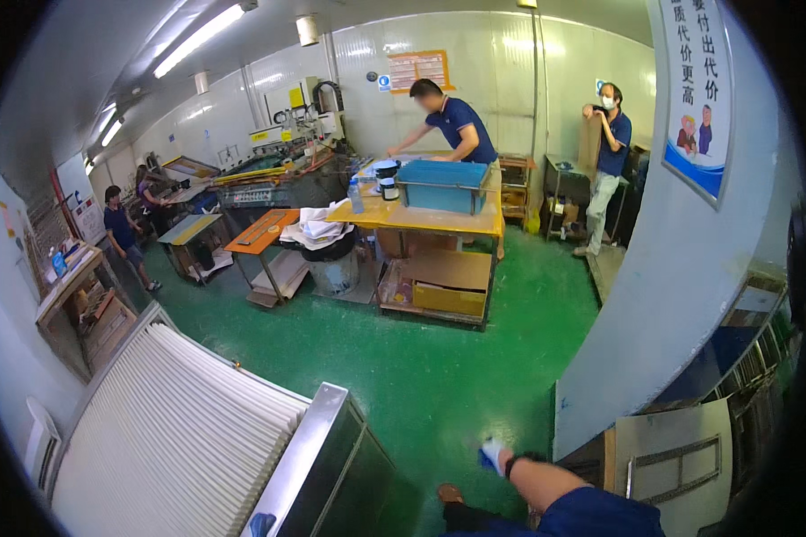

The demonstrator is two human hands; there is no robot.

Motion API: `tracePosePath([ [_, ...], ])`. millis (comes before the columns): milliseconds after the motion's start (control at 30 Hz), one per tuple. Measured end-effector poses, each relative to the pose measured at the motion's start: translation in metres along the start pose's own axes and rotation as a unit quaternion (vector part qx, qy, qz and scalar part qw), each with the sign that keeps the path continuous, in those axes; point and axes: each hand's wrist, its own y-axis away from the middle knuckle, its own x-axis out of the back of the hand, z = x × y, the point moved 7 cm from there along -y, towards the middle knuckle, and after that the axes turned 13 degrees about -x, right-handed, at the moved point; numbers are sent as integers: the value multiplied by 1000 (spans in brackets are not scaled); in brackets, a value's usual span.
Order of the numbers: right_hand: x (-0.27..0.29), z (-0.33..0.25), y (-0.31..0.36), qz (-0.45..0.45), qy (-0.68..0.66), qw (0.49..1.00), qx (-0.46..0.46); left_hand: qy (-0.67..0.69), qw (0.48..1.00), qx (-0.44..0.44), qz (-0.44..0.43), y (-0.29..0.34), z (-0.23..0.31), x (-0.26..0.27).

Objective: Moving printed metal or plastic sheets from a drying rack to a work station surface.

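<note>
My right arm reaches in from the lower edge, and my right hand point(490, 454), in a white and blue glove with a dark band at the wrist, hangs over the green floor. Its fingers are too small and blurred to read, and I make out nothing held. At the bottom, the blue-gloved fingers of my left hand point(261, 524) lie bent over the metal edge of a large rack point(318, 447). The rest of that hand is out of the picture. Many thin white slats or layers fill the rack at my left.
Ahead, a person point(464, 125) leans over a yellow-topped table point(412, 217) bearing a blue bin point(443, 186). Another person point(611, 148) stands at the far right beside a board. A pillar point(636, 295) and stacked frames point(681, 465) border my right; a bucket point(336, 268) stands beyond the rack.
</note>
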Motion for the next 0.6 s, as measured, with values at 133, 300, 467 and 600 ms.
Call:
tracePosePath([
  [133,233,-194,-47,111,-319,939,60,-298,947,-103,-57,-43,-11,-56],
  [300,515,-408,-46,310,-208,896,239,-363,915,-141,-108,-87,-39,-127],
  [467,650,-485,-32,272,-160,936,154,-520,809,-196,-189,-81,-79,-162],
  [600,645,-525,-3,327,2,936,133,-586,791,-80,-157,-91,-63,-160],
])
